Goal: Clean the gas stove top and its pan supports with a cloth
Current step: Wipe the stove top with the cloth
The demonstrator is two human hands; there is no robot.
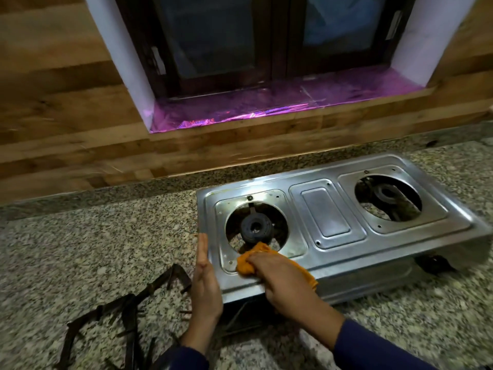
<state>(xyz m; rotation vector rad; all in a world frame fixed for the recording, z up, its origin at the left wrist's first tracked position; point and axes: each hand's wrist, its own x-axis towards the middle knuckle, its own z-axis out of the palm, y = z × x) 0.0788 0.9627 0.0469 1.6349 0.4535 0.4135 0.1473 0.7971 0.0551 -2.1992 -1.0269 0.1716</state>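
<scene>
Wiping is under way on the shiny steel 2-burner gas stove top [330, 217]: the right hand [282, 279] curls its fingers round a bunched orange cloth [254, 259] and presses it on the near left corner, just beside the dark left burner [256, 227]. The left hand [205, 279], fingers straight and holding nothing, lies flat against the stove's left edge, seemingly bracing it. With the dark metal pan supports [128, 311] lying on the speckled granite counter [93, 249] at near left, the next move likely calls for sweeping the cloth rightward, then tackling them.

No readable text, foil [280, 102] print — blurred
</scene>
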